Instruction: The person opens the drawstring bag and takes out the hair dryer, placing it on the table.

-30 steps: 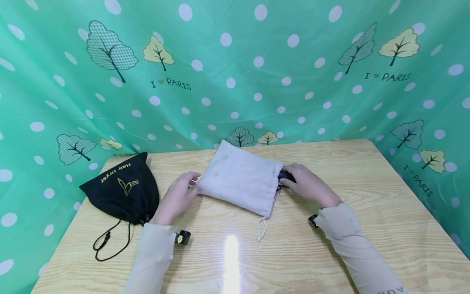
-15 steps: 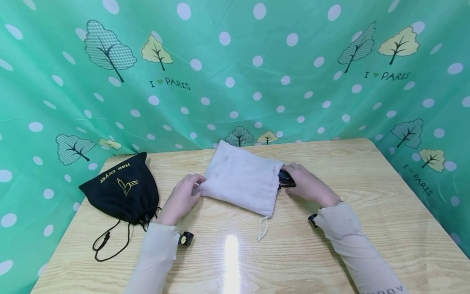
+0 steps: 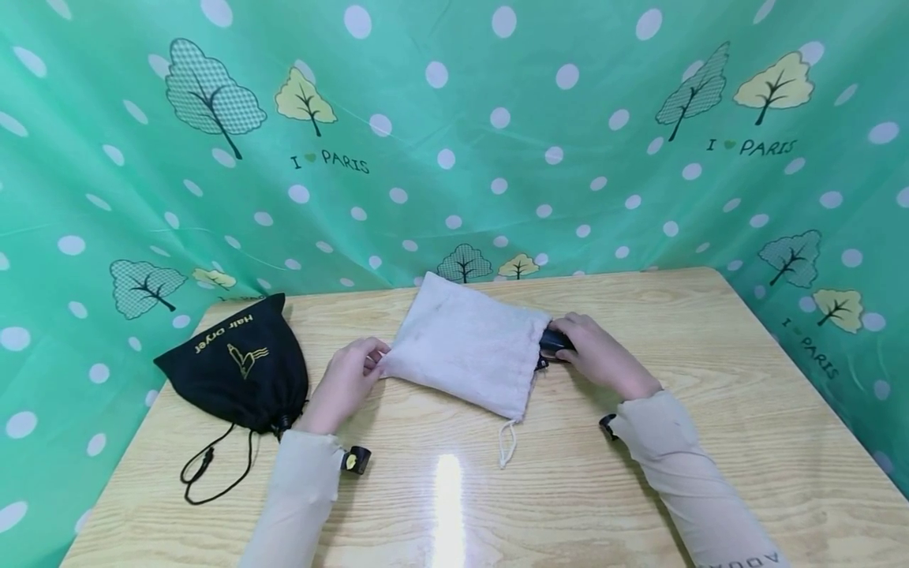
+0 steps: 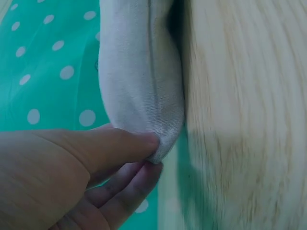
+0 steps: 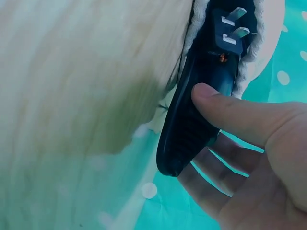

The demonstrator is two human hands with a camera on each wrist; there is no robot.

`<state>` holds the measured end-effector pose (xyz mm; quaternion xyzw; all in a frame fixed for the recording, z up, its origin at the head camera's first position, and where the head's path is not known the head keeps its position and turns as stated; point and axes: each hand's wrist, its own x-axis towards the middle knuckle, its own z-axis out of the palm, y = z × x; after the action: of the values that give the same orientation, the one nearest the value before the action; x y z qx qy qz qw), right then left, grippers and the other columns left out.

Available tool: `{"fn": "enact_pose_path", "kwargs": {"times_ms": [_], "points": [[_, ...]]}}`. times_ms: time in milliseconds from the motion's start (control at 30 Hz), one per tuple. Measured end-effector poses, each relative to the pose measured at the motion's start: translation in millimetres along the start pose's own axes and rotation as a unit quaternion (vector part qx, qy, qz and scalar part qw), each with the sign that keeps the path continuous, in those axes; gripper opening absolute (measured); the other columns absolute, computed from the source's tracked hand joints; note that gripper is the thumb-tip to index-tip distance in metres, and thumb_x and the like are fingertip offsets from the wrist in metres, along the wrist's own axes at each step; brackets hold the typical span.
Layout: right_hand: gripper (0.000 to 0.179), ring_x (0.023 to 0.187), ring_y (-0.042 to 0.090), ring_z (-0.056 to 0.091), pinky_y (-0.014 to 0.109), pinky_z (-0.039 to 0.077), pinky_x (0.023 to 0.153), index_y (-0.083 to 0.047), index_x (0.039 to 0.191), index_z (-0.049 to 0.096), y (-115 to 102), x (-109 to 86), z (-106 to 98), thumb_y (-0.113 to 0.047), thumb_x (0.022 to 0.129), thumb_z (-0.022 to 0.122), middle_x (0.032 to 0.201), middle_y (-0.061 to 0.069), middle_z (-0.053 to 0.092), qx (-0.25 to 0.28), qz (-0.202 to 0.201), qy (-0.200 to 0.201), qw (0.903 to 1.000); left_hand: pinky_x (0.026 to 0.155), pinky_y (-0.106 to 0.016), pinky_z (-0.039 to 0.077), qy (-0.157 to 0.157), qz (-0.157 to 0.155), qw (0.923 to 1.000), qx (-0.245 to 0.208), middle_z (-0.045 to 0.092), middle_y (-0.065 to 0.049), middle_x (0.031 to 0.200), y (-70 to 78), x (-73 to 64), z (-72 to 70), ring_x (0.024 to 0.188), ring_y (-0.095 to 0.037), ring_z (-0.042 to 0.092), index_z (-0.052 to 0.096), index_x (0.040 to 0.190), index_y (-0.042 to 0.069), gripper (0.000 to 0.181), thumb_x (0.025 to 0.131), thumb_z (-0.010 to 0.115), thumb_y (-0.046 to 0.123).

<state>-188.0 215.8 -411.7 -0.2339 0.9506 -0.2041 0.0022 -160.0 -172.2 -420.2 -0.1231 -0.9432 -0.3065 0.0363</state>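
Wood-grain table: black drawstring bag left, pale drawstring bag near middle

green white-dotted cloth backdrop | tree prints | pale wood-grain table | white glare streak

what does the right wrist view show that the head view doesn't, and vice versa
Only the right wrist view makes out two metal prongs on a dark plug. Only the head view shows the black "Hair Dryer" pouch and the left hand. Both share the right hand gripping a black object, the pale cloth bag, the table and the green curtain.
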Motion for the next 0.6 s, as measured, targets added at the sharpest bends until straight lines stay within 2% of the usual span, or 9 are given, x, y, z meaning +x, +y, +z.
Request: {"fn": "enact_pose_path", "kwargs": {"times_ms": [133,333,467,600], "points": [[0.035,0.111,0.041,0.057,0.055,0.048,0.098,0.008,0.125,0.06,1.4,-0.7,-2.6,0.003,0.09,0.067,0.117,0.024,0.061,0.001,0.001,0.002,1.0,0.076,-0.039,0.058,-0.003,-0.006,1.0,0.004,0.068,-0.012,0.092,-1.0,0.3,-1.5,0.083,-0.024,0.067,0.067,0.108,0.001,0.021,0.088,0.069,-0.005],[0.039,0.117,0.042,0.055,0.056,0.047,0.101,0.01,0.131,0.055,-1.1,-0.9,-5.0,-0.005,0.096,0.063,0.125,0.027,0.058,-0.005,0.004,-0.011,0.9999,0.08,-0.04,0.058,-0.017,-0.03,0.9994,-0.001,0.069,-0.013,0.1,2.2,-0.1,-4.1,0.089,-0.025,0.069,0.065,0.116,0.001,0.025,0.091,0.068,0.002],[0.04,0.113,0.039,0.056,0.054,0.049,0.097,0.01,0.131,0.054,-5.5,-0.3,-4.7,-0.009,0.096,0.063,0.123,0.025,0.058,-0.001,-0.007,-0.014,0.9999,0.082,-0.041,0.058,-0.02,-0.039,0.999,-0.011,0.069,-0.014,0.105,3.4,0.6,-3.7,0.091,-0.025,0.069,0.065,0.117,0.002,0.026,0.092,0.068,0.006],[0.037,0.109,0.037,0.057,0.052,0.051,0.094,0.009,0.128,0.056,-7.5,-0.2,-3.3,-0.008,0.096,0.063,0.119,0.024,0.059,-0.004,-0.005,-0.006,1.0,0.081,-0.04,0.058,-0.019,-0.034,0.9992,-0.012,0.069,-0.014,0.106,4.0,0.9,-1.7,0.09,-0.024,0.069,0.066,0.115,0.002,0.024,0.092,0.068,0.005]]}}
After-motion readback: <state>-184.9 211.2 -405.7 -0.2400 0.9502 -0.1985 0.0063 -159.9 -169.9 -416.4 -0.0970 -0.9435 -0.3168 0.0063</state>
